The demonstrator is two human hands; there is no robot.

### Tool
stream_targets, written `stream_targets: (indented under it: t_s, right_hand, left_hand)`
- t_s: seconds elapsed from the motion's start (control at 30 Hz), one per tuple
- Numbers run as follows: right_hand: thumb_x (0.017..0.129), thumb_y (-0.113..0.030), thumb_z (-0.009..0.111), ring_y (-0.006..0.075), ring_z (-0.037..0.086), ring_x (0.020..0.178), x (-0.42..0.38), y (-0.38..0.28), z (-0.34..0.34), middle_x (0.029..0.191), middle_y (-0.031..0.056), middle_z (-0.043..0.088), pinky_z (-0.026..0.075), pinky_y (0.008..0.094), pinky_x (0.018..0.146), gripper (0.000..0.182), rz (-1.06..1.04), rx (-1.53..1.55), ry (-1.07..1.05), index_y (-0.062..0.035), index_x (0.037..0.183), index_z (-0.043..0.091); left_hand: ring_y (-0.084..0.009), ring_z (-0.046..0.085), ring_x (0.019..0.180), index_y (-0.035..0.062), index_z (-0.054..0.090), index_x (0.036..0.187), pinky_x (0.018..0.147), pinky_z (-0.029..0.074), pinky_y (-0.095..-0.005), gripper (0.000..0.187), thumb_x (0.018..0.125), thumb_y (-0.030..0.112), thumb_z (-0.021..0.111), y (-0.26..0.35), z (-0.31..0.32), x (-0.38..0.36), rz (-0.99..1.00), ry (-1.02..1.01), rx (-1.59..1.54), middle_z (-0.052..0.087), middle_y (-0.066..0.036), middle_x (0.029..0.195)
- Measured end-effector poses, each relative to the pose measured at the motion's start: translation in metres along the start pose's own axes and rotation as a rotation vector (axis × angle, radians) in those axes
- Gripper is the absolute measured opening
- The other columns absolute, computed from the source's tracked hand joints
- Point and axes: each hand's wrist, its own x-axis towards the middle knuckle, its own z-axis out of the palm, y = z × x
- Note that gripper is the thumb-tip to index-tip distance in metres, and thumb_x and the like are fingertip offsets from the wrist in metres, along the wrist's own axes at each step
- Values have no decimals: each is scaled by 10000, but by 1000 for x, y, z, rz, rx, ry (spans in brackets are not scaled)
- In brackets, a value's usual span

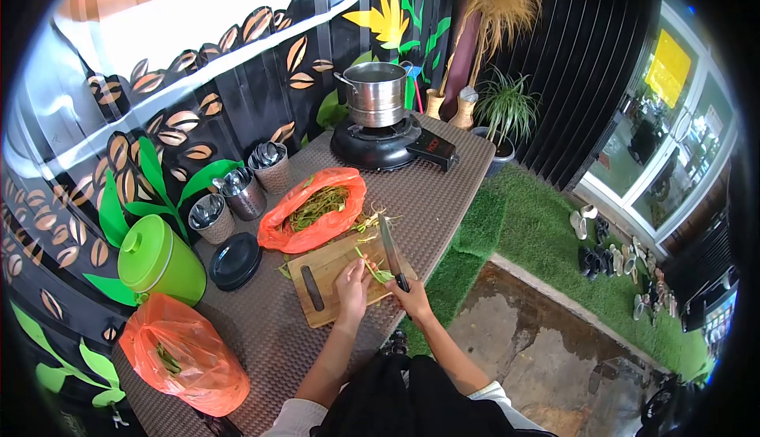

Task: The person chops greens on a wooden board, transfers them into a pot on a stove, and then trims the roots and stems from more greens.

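My right hand is closed round the black handle of a knife, its blade pointing away from me over the right side of a wooden cutting board. Fingers of my left hand are closed on a thin green vegetable stem, which stretches across to my right hand just above the board. Behind the board an open orange plastic bag holds a heap of green stems. Pale trimmings lie between the bag and the knife tip.
A steel pot stands on a black portable stove at the table's far end. Along the wall are several cutlery holders, dark plates and a green lidded bucket. Another filled orange bag sits at left.
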Motion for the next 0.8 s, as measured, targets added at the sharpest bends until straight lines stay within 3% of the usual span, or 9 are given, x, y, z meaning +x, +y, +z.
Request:
stream_targets:
  t_s: [0.13,0.2,0.23,0.3,0.4,0.47,0.53,0.8]
  right_hand:
    - [885,-292,618,43,388,439,0,-2,1,512,-41,417,300,229,405,279,-159,-249,77,-30,799,574]
    - [946,-349,500,56,371,432,-6,-22,5,519,-24,403,295,232,403,331,-32,25,129,-24,893,538]
    - [946,-349,500,56,371,432,-8,-34,3,519,-24,403,295,232,403,331,-31,25,129,-24,893,538]
    - [988,-358,390,76,358,427,-10,-55,-4,535,-3,396,293,229,405,344,8,125,-69,-32,976,496]
    - [1001,-346,354,89,362,428,-12,-72,-7,541,11,402,299,230,408,325,83,283,-137,-45,983,473]
    - [993,-364,379,90,380,423,-12,-72,-12,524,-4,414,318,232,417,347,95,307,-162,-45,1053,500]
    - [992,-362,384,88,382,428,-15,-80,-15,526,-1,421,318,229,424,342,122,306,-203,-41,1001,504]
    - [986,-345,410,85,383,421,-17,-81,-22,526,-2,430,314,223,415,313,110,240,-225,-55,919,505]
  left_hand:
    - [-127,570,867,-18,562,1129,768,481,-251,274,912,147,586,-3,1,-2,21,-42,120,595,-46,987]
    - [-106,564,857,-10,576,1119,730,460,-230,259,909,142,590,-6,3,-2,68,-23,232,599,-27,976]
    - [-85,557,847,-2,591,1109,693,439,-209,245,907,137,595,-7,4,-3,116,-2,344,604,-9,965]
    - [-73,550,833,2,601,1096,677,421,-199,233,902,131,602,-5,11,-6,108,-22,344,608,-1,955]
    - [-58,540,812,2,616,1078,664,403,-190,218,892,114,614,2,22,-13,109,-60,383,615,6,939]
    - [-54,536,804,-1,620,1073,668,403,-191,214,886,104,619,4,26,-15,120,-73,421,617,7,933]
    - [-97,569,882,-45,638,1035,787,441,-218,202,861,58,636,2,25,-14,147,-113,417,641,-44,955]
    - [-100,561,900,-46,648,1001,786,434,-214,177,847,42,648,-5,19,-10,248,-175,478,617,-36,969]
